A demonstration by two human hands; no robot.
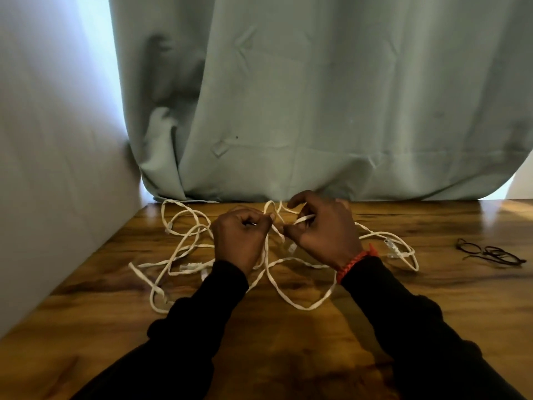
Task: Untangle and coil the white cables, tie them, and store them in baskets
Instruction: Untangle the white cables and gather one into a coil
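While your left hand [240, 236] pinches a strand with its fingers [266, 219] closed, your right hand [324, 229] has a neighbouring loop between thumb and forefinger, the other fingers loosely curled. Both hold the white cables [300, 306] lifted near the far middle of the wooden surface [288, 356], and the rest of the tangle sprawls on it, reaching the back edge under the green curtain [317, 96]. A pale wall [52, 168] runs along the surface's left edge, close to the leftmost loops. To the right, dark eyeglasses [490, 252] lie well apart from the cables. Bare wood stretches between the tangle and you, crossed by your black sleeves [403, 327]; a red bracelet [356, 262] circles your right wrist.
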